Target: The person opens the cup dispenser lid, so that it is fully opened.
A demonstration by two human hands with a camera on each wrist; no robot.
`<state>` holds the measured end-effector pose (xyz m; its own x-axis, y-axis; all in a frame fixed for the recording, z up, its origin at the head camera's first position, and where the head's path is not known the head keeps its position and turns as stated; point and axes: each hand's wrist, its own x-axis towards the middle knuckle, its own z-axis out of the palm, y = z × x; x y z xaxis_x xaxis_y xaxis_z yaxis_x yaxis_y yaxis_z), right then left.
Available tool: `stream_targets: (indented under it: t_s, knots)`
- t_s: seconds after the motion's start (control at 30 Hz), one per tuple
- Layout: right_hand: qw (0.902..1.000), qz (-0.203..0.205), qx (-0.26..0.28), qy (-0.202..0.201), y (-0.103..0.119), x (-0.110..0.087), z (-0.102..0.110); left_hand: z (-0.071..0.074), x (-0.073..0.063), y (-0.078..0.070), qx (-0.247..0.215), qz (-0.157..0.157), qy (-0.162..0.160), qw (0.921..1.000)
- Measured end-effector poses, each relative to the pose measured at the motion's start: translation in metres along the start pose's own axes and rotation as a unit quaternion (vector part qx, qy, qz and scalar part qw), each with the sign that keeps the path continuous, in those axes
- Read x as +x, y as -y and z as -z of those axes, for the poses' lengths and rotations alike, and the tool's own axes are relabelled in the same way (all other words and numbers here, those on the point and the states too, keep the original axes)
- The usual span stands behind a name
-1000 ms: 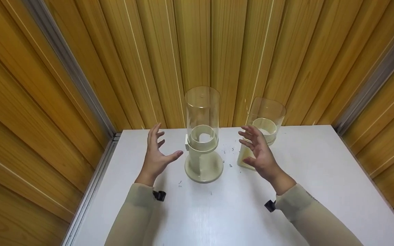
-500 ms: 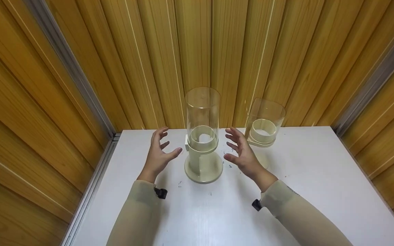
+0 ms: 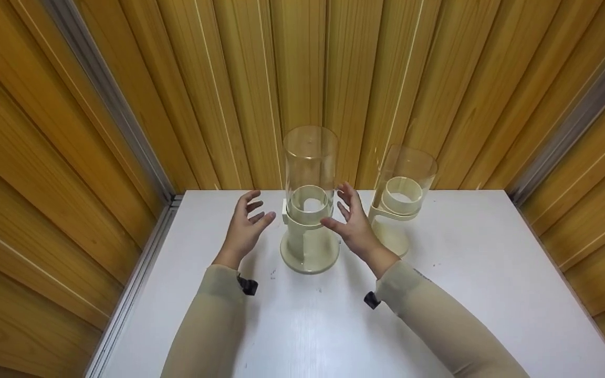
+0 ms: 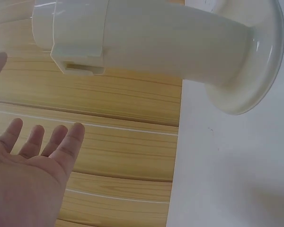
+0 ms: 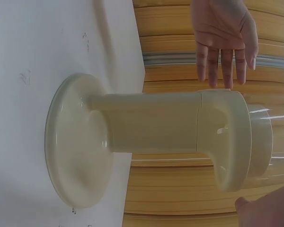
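A cream stand (image 3: 309,252) has a round base, a short column and a ring collar, from which a tall clear cylinder (image 3: 310,165) rises. My left hand (image 3: 243,228) is held left of it, fingers parted and gently bent. In the left wrist view that hand's palm (image 4: 28,184) shows below the stand's column (image 4: 146,40), with a gap between them. On the other side, my right hand (image 3: 357,228) is close by, its thumb overlapping the collar in the head view. Neither hand holds anything. The right wrist view shows the collar (image 5: 227,142) beside part of the right hand (image 5: 270,208).
Farther right and back, a second cream stand (image 3: 394,239) with a clear cylinder (image 3: 410,160) leans slightly. Both stand on a white table (image 3: 302,325) with small dark marks. Wood-plank walls (image 3: 302,63) and a metal strip (image 3: 124,105) border it.
My right hand has moved left from in front of the second stand to beside the near one. My left hand has shifted slightly right. The stands stay put; the head view has tilted a little.
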<state>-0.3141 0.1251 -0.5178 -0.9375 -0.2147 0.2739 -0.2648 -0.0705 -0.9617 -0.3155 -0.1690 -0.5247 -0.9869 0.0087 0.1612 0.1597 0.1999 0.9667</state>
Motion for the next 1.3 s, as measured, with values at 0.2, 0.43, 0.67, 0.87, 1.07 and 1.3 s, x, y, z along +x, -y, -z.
stream_targets:
  t_s: [0.2, 0.43, 0.67, 0.87, 1.07, 1.3]
  knots:
    - [0.9998, -0.006, -0.003, -0.019, 0.002, 0.015, -0.008, -0.007, 0.006, 0.007, -0.021, 0.007, 0.022, 0.9995]
    - [0.9981, -0.049, -0.037, -0.005, 0.002, 0.021, -0.009, -0.016, 0.008, 0.009, -0.046, 0.028, 0.055, 0.997]
    - [0.9964, -0.057, -0.062, -0.006, 0.003, 0.022, -0.011, -0.024, 0.008, 0.009, -0.05, 0.029, 0.085, 0.9947]
    - [0.9959, -0.045, -0.078, -0.009, 0.003, 0.023, -0.013, -0.028, 0.009, 0.009, -0.032, 0.031, 0.075, 0.9962]
    - [0.9961, -0.028, -0.082, -0.015, -0.001, 0.019, -0.014, -0.027, 0.007, 0.01, -0.026, 0.03, 0.071, 0.9967]
    - [0.9954, -0.01, -0.095, -0.013, -0.004, 0.011, -0.02, -0.021, -0.001, 0.011, -0.028, 0.019, 0.078, 0.9964]
